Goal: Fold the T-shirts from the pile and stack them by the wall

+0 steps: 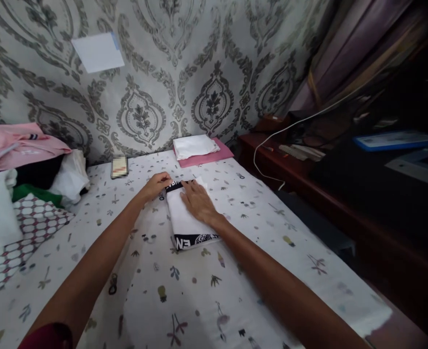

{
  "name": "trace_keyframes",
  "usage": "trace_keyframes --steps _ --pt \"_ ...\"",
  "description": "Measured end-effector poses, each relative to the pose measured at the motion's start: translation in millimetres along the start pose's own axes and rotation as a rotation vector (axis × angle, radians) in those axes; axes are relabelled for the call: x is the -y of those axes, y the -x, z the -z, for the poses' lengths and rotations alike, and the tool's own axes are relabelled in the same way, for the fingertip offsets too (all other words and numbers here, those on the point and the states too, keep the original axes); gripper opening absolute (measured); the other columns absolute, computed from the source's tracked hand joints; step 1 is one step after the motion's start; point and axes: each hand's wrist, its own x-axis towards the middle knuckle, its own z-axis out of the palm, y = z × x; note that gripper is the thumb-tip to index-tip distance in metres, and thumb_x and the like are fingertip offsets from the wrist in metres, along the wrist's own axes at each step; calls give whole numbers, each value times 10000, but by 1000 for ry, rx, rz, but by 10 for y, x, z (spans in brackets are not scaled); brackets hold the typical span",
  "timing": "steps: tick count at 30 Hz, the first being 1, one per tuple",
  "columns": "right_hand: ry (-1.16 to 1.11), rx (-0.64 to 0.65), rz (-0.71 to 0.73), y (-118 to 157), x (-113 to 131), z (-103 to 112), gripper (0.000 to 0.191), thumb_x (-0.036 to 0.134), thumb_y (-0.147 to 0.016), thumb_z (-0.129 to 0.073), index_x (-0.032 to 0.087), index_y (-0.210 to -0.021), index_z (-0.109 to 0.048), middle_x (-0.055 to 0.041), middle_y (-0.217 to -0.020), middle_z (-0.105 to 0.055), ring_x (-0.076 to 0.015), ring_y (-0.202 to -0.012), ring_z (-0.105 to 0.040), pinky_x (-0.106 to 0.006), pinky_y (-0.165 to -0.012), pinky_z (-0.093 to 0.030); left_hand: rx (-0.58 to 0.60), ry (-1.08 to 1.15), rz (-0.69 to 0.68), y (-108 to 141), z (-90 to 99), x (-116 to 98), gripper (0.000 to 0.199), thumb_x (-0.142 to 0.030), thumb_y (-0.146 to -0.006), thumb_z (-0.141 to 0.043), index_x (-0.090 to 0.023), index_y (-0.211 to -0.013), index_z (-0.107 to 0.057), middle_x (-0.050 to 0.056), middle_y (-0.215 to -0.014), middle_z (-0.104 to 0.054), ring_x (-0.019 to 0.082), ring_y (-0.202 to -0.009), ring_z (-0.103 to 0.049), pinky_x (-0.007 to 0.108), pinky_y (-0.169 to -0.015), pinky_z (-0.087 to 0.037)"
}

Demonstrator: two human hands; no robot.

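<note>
A folded white garment (183, 215) with black, white-lettered bands along its far and near edges lies flat on the patterned bedsheet (145, 291). At its far left corner my left hand (157, 186) has its fingers curled together, pinching the edge. My right hand (199, 199) rests palm down across the garment's right part, fingers stretched out, hiding some of the cloth beneath. Beyond both hands, a folded white cloth (195, 146) sits on a folded pink cloth (221, 154) near the wall.
A loose heap of clothes, with a pink garment (21, 145) and a checked cloth (39, 223), lies at the left. A phone (119, 167) rests by the wall. On the right stands a dark red wooden table (290, 167), with a white cable (294, 123) hanging over it.
</note>
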Motion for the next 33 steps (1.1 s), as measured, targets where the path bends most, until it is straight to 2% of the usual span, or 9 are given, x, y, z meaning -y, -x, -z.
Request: trace_keyframes --steps 5,8,11,14,18,21,23,28,33 --pt "62 64 -8 -7 33 14 602 433 -1047 -260 145 -1574 -294 -148 -1649 -228 -306 -1537 -106 -461 -1236 -130 33 -158 -65 -77 24 68 201 -382 -873 -481 -213 -768 -506 -34 -666 -495 150 -654 -463 269 -640 -364" --pt "88 68 4 -14 26 -8 600 449 -1046 -261 155 -1564 -326 -135 -1654 -216 -312 -1539 -90 -474 -1237 -122 -38 -350 -77 -105 111 114 151 -324 -871 -474 -229 -754 -470 -20 -671 -499 177 -685 -466 293 -680 -350" --pt "95 73 -4 -20 25 -19 599 452 -1046 -269 150 -1558 -342 -139 -1655 -211 -315 -1538 -93 -462 -1241 -116 -137 -387 -47 12 204 81 130 -288 -882 -442 -236 -763 -438 -5 -695 -490 194 -717 -463 311 -710 -346" --pt "89 73 -5 -30 18 -33 597 452 -1046 -278 150 -1557 -345 -137 -1656 -209 -315 -1539 -92 -460 -1242 -110 -191 -392 -108 414 187 -124 136 -314 -912 -413 -229 -812 -449 -4 -725 -495 181 -706 -465 300 -683 -355" --pt "77 57 2 -40 -6 -78 600 468 -1046 -267 171 -1563 -328 -110 -1662 -205 -318 -1540 -85 -479 -1240 -111 64 -395 -248 1219 -70 -598 157 -345 -900 -459 -219 -808 -455 -5 -750 -531 159 -682 -484 290 -662 -375" --pt "69 58 11 -29 4 -79 591 481 -1045 -266 224 -1576 -299 -78 -1668 -199 -328 -1539 -80 -499 -1236 -104 182 -623 -137 1652 -328 -871 171 -372 -864 -539 -217 -846 -470 16 -775 -574 194 -723 -523 327 -694 -389" --pt "57 79 4 -19 34 -47 582 510 -1040 -268 294 -1580 -281 -43 -1674 -185 -344 -1538 -61 -522 -1231 -96 196 -724 -4 1772 -463 -972 192 -397 -891 -529 -213 -887 -474 34 -801 -602 219 -758 -558 342 -704 -400" --pt "31 168 -33 -8 144 50 624 649 -994 -260 377 -1551 -330 -14 -1685 -139 -399 -1530 -8 -586 -1207 -59 159 -746 219 1764 -619 -1110 205 -376 -989 -368 -202 -1050 -458 37 -809 -656 230 -738 -624 334 -660 -404" --pt "53 155 -56 21 191 35 639 664 -988 -253 373 -1551 -331 -23 -1693 -73 -395 -1529 36 -573 -1206 -16 163 -845 303 1762 -684 -1214 259 -235 -907 -424 -189 -1162 -431 69 -855 -710 275 -822 -687 343 -671 -427"
